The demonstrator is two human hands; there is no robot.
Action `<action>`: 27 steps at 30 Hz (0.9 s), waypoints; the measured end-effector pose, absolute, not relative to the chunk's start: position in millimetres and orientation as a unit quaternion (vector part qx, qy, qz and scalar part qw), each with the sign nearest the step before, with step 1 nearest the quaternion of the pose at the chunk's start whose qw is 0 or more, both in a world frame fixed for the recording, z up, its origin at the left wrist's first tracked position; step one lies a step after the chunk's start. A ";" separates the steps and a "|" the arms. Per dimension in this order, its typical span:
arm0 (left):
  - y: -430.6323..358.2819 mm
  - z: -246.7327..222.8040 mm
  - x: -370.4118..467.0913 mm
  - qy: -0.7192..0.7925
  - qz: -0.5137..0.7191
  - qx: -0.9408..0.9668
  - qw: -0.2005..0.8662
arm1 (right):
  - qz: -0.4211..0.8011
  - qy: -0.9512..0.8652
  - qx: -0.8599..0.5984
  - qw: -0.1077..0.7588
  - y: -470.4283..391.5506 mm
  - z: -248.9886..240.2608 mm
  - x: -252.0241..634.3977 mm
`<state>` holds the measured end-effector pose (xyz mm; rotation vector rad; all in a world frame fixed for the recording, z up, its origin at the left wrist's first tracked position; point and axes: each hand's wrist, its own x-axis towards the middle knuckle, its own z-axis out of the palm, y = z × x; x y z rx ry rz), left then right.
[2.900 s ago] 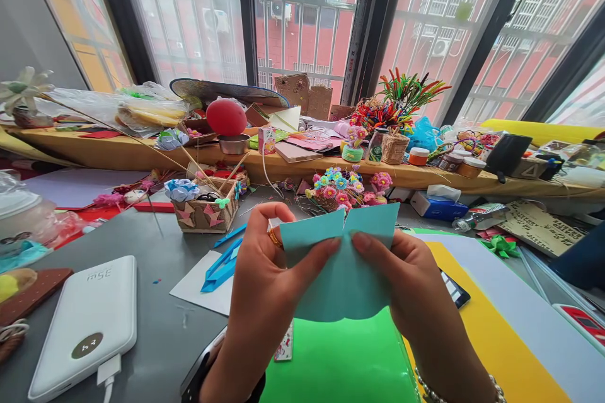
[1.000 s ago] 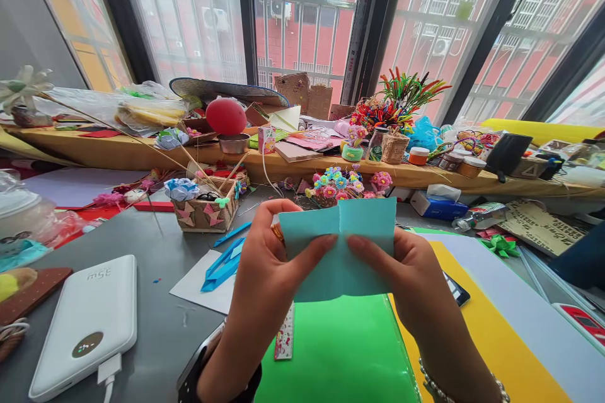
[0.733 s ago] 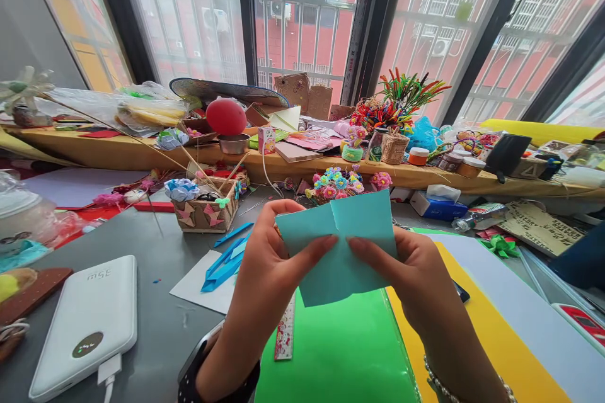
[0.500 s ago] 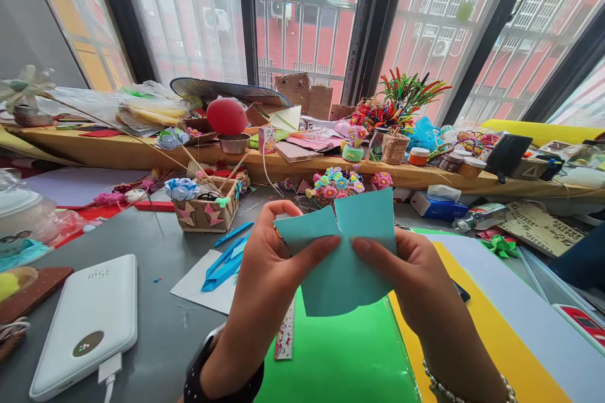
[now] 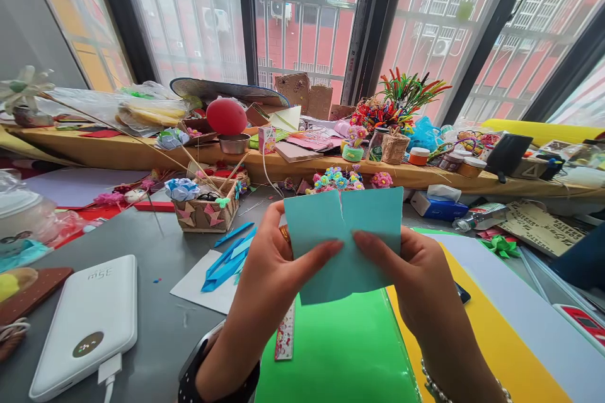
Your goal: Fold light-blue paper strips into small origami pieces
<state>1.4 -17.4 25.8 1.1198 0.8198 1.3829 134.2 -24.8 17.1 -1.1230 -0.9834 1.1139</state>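
Note:
A light blue sheet of paper (image 5: 326,271) is held up in front of me, with a tear running down from its top edge near the middle. My left hand (image 5: 278,264) pinches it on the left, thumb in front and fingers behind. On the other side my right hand (image 5: 411,264) grips it the same way. Both thumb tips press close together just below the tear. Under the paper lies a glossy green mat (image 5: 340,352), and a patterned ruler (image 5: 285,337) rests at its left edge.
Folded blue paper strips (image 5: 224,267) lie on a white sheet (image 5: 193,286) to the left. Farther left is a white power bank (image 5: 87,321) with a cable. A cardboard basket (image 5: 208,211) stands behind. Yellow paper (image 5: 501,340) spreads to the right.
The paper's two top halves, tilted apart before, now lie nearly level with a narrower gap between them. The sheet's lower edge has risen slightly.

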 end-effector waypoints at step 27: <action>-24.7 25.0 4.5 0.432 0.631 0.489 0.420 | 0.569 -0.394 -0.412 0.593 -17.6 9.3 135.6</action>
